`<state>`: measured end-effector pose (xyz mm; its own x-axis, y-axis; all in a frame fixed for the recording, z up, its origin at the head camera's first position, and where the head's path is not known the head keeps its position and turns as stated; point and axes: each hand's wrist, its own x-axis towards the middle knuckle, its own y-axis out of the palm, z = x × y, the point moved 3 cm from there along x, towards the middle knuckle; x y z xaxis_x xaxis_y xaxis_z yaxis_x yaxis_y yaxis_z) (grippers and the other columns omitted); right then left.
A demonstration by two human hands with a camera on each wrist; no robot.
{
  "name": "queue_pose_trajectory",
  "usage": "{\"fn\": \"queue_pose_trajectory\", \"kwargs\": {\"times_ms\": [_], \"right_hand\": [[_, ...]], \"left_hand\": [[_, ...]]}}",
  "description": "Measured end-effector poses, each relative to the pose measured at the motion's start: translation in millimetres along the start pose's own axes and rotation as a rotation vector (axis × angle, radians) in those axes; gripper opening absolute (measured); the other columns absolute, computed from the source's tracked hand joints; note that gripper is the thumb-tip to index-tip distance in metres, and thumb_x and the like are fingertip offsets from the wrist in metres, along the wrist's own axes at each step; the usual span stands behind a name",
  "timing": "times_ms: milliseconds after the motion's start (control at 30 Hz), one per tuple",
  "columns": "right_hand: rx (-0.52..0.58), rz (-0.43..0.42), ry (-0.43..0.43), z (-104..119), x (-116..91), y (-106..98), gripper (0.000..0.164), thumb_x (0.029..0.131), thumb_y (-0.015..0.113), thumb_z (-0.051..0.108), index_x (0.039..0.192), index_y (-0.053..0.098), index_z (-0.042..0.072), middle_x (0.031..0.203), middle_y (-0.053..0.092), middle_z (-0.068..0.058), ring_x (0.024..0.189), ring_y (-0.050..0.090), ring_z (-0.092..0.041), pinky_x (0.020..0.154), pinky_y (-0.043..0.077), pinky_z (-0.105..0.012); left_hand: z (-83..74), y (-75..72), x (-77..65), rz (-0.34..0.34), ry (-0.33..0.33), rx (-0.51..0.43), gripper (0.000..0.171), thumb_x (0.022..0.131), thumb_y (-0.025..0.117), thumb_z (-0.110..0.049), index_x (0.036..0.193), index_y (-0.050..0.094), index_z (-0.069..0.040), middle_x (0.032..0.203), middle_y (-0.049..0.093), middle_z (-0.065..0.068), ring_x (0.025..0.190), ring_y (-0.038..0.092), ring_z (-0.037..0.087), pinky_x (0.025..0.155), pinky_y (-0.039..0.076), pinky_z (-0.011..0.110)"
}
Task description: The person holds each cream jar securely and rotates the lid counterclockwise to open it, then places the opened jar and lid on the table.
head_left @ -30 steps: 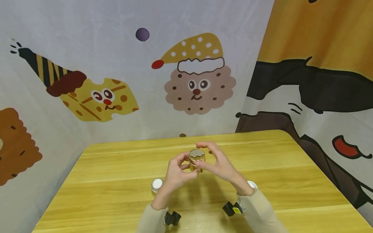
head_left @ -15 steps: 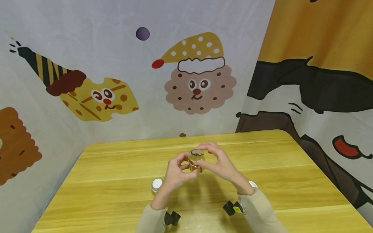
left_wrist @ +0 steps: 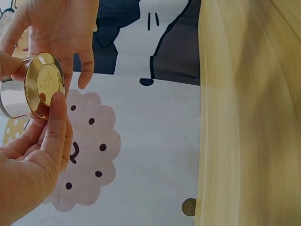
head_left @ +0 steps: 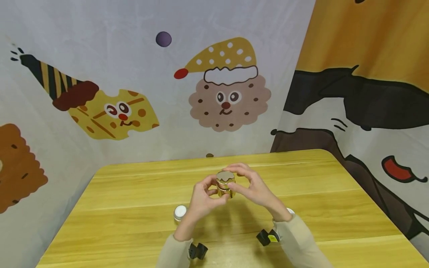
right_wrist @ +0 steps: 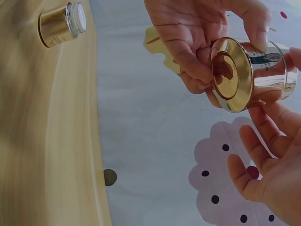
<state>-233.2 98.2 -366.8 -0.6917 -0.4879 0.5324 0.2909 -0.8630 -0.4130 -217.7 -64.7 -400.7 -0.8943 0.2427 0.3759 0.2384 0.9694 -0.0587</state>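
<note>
A shiny gold jar [head_left: 221, 192] with a mirror-like gold lid [head_left: 225, 176] is held upright above the wooden table in the head view. My left hand [head_left: 204, 199] grips the jar's lower body, thumb at the near side. From the right, my right hand [head_left: 254, 188] pinches the lid between thumb and forefinger. The left wrist view shows the jar's round gold base [left_wrist: 45, 84], with small stamped marks. In the right wrist view, the right hand's other fingers [right_wrist: 249, 179] spread away from the jar.
On the wooden table [head_left: 127, 212], a second gold jar [right_wrist: 56, 24] with a white top stands beside my left forearm. A white round thing [head_left: 290, 211] is mostly hidden behind my right wrist. Black wrist cameras [head_left: 268, 237] sit by the sleeves. A cartoon-printed cloth [head_left: 134, 74] hangs behind the table.
My right forefinger, which was raised off the lid, has come down onto its far side, and the right thumb has shifted to the lid's edge. The left hand stays in place.
</note>
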Motion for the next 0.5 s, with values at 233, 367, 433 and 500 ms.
{"fn": "queue_pose_trajectory", "kwargs": {"times_ms": [233,367,433,500], "right_hand": [[-0.011,-0.03,0.022,-3.1,0.2,1.8,0.034,0.085,0.065,0.004,0.119,0.06,0.002,0.119,0.057,-0.01,0.11,0.049,-0.021,0.09,0.041,-0.039],[-0.011,-0.053,0.034,-2.9,0.8,1.2,0.035,0.085,0.065,0.003,0.12,0.061,0.004,0.12,0.057,-0.009,0.111,0.049,-0.02,0.089,0.04,-0.039],[-0.01,-0.064,0.038,-2.1,1.4,0.6,0.035,0.085,0.065,0.003,0.12,0.061,0.004,0.12,0.057,-0.008,0.111,0.048,-0.02,0.089,0.04,-0.039],[-0.011,-0.069,0.043,-1.6,1.8,0.2,0.035,0.085,0.065,0.004,0.119,0.061,0.005,0.12,0.058,-0.008,0.112,0.048,-0.02,0.089,0.04,-0.041]], "left_hand": [[1.8,-1.8,0.2,0.006,0.008,0.007,0.041,0.071,0.07,0.002,0.11,0.059,0.008,0.095,0.06,0.013,0.086,0.056,0.014,0.074,0.055,0.029],[2.4,-2.2,-0.1,0.008,0.01,0.018,0.039,0.071,0.07,0.001,0.108,0.06,0.007,0.094,0.06,0.013,0.086,0.057,0.015,0.073,0.055,0.03],[2.4,-2.1,-0.3,0.01,0.01,0.02,0.038,0.071,0.07,0.001,0.107,0.06,0.006,0.094,0.06,0.012,0.086,0.057,0.015,0.073,0.056,0.03],[2.5,-2.1,-0.5,0.01,0.007,0.021,0.038,0.071,0.07,0.001,0.108,0.06,0.006,0.094,0.06,0.012,0.086,0.057,0.015,0.073,0.056,0.03]]}}
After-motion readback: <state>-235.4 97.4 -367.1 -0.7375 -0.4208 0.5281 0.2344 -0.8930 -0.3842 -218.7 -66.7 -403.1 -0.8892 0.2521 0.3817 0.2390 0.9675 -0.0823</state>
